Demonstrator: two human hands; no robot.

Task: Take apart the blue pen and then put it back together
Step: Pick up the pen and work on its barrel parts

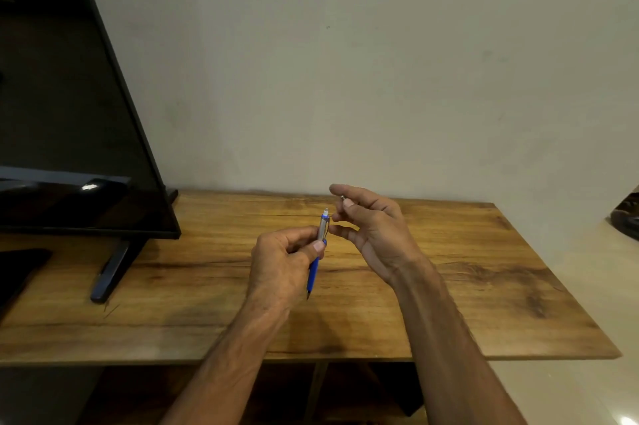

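The blue pen point(315, 269) stands nearly upright above the wooden table point(449, 286), its dark tip pointing down toward me. Its upper half is silver with a clip, and a pale end piece sticks out at the top. My left hand point(281, 267) is closed around the pen's middle, thumb pressed on the barrel. My right hand point(371, 234) hovers just right of the pen's top. Its thumb and forefinger pinch a small silver pen cap piece point(342, 197); the other fingers are spread loosely.
A large dark TV screen point(69, 113) on a black foot point(110, 272) fills the left side of the table. A flat black object point(20, 269) lies at the far left edge. A dark object point(626, 217) sits off the table at the right. A plain wall rises behind.
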